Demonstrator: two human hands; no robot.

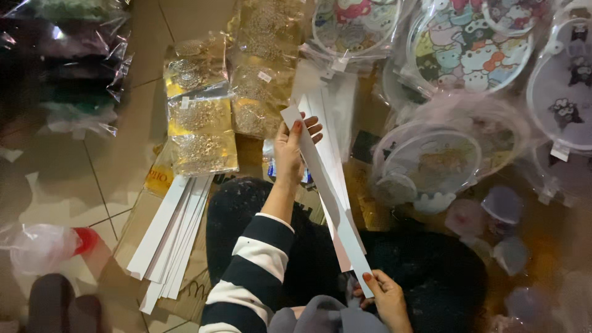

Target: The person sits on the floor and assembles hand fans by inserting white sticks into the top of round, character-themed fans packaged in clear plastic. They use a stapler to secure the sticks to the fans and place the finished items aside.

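Head view: left hand [290,148], right hand [385,296] hold white strip [327,197] ends.

Navy-and-white striped sleeve [256,271], red-painted nails, dark trousers [425,271]

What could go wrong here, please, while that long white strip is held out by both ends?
1. The long white strip is pinched only at its ends, by the left hand and the right hand, so it may sag or crease mid-span.
2. More white strips lie directly under it; lifting could drag them out of order.
3. The fanned pile of white strips on the cardboard sits close to the knee and could be scattered.
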